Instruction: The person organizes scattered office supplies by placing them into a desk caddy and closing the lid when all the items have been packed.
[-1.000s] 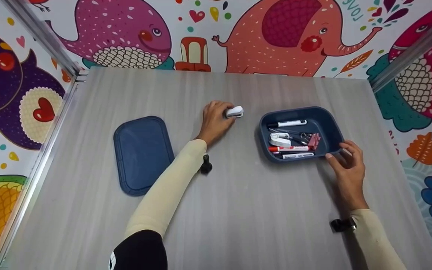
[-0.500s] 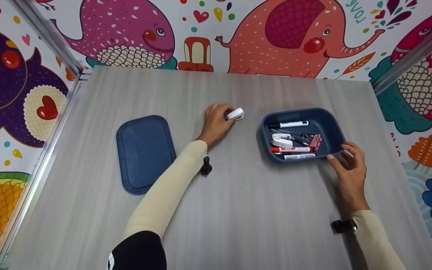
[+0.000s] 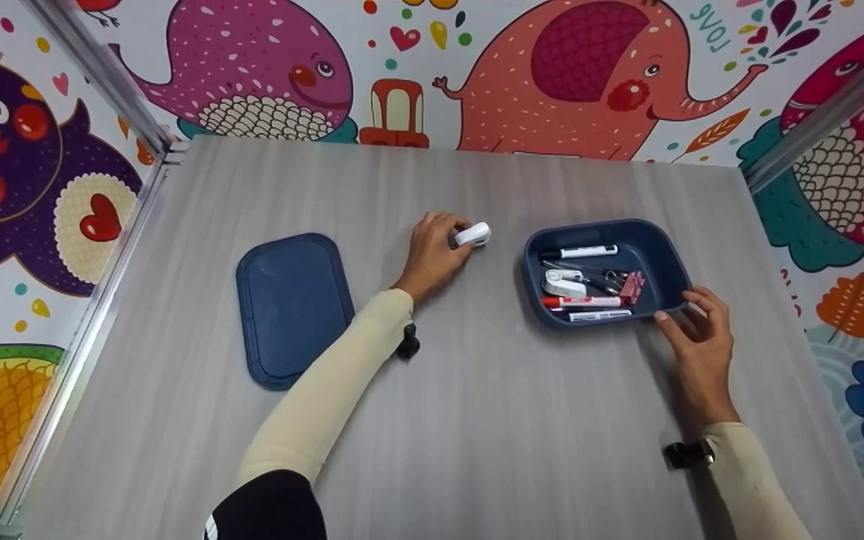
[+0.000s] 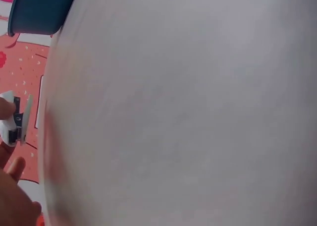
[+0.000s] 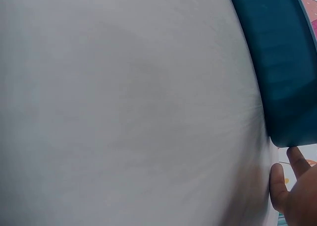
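Observation:
My left hand holds a small white stapler between thumb and fingers, left of the navy box. Its dark middle and pale base plate show in the left wrist view, with part of the hand below. At the near right corner of the open box, my right hand grips the rim with spread thumb and fingers. Inside lie a black-capped marker, a white gadget, a red marker, another marker, a pink clip and some metal items.
A navy lid lies flat on the grey table, beside the left forearm. Printed walls rise at the table's back and sides, with metal posts at the corners. The box's outer wall fills the right wrist view's upper right.
The left hand has drawn very slightly nearer with the stapler, which has turned a little. My right hand stays at the box corner. The head view has shifted slightly.

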Available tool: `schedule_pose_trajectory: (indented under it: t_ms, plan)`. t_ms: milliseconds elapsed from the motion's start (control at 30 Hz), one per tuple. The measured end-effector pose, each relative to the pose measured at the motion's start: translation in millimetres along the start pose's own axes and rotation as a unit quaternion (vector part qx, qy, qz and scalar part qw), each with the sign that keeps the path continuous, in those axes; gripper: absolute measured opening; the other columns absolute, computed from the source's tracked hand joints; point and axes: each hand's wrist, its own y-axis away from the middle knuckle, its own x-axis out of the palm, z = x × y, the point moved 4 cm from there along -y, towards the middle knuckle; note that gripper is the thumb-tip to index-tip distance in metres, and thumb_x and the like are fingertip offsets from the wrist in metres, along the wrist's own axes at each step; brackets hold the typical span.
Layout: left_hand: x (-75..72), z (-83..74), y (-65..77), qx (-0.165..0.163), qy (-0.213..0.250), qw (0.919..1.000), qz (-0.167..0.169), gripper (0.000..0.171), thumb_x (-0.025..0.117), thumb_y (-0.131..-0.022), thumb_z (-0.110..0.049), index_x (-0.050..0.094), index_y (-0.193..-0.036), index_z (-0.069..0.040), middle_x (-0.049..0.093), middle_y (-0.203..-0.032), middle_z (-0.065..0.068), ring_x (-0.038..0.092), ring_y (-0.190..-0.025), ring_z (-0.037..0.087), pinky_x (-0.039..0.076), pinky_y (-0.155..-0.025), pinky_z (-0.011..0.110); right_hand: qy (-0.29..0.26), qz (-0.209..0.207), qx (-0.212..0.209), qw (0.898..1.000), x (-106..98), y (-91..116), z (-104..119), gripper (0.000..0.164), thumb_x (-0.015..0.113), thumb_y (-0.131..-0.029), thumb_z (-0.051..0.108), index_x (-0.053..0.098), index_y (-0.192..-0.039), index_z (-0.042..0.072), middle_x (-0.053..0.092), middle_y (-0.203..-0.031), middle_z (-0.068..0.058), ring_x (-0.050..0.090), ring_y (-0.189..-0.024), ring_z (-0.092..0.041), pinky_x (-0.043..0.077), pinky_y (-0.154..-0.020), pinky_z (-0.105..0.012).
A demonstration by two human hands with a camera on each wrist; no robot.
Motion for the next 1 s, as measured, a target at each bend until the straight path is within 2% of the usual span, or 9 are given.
schedule_pose_trajectory:
  t_ms: [167,300,567,833,1000]
  plan:
    - [-1.7,-13.2,-1.3,0.035,0.005,0.9994,-0.008,0.024,0.087,-0.096,-0.012,0.078,-0.115,-0.001,0.078,-0.115,0.012,0.064,-0.114,0.031,0.047,-0.108,0.053,-0.005,-0.004,-0.003,1.0,-0.5,-0.6,-0.8,0.055,0.078,-0.102,0.005,0.057,-0.153,0.005,0.042,-0.165,0.002,0.05,-0.148,-0.03,0.043,-0.124,-0.039]
    - [-1.3,-24.8,-2.2,0.039,0.015,0.9991,0.001,0.024,0.086,-0.097,-0.012,0.077,-0.117,-0.002,0.078,-0.115,0.01,0.062,-0.115,0.029,0.047,-0.109,0.05,-0.003,-0.002,0.006,1.0,-0.3,-0.3,-2.6,0.056,0.077,-0.103,0.007,0.056,-0.155,0.007,0.041,-0.167,0.004,0.048,-0.15,-0.032,0.041,-0.126,-0.043]
    - [2.2,-42.0,-1.1,0.051,0.049,0.9975,0.001,0.024,0.086,-0.096,-0.009,0.077,-0.117,-0.002,0.077,-0.115,0.009,0.061,-0.116,0.028,0.048,-0.107,0.044,-0.004,0.001,0.006,1.0,-0.1,-0.9,-1.5,0.055,0.078,-0.103,0.008,0.057,-0.154,0.008,0.041,-0.166,0.004,0.049,-0.149,-0.029,0.043,-0.123,-0.034]
    - [9.2,-59.2,0.8,0.065,0.066,0.9956,0.012,0.025,0.086,-0.096,-0.009,0.077,-0.118,-0.002,0.076,-0.116,0.009,0.059,-0.116,0.026,0.047,-0.105,0.038,-0.004,0.002,0.006,1.0,-0.3,-0.6,-2.2,0.055,0.078,-0.103,0.009,0.057,-0.155,0.009,0.041,-0.167,0.004,0.048,-0.151,-0.03,0.04,-0.126,-0.042]
    - [13.6,-66.0,2.6,0.071,0.069,0.9949,0.019,0.024,0.086,-0.096,-0.009,0.078,-0.118,-0.003,0.076,-0.116,0.007,0.059,-0.117,0.025,0.047,-0.107,0.037,-0.003,0.0,-0.004,1.0,-0.8,-0.1,-2.2,0.056,0.078,-0.103,0.008,0.056,-0.154,0.007,0.041,-0.167,0.003,0.05,-0.149,-0.029,0.041,-0.125,-0.041]
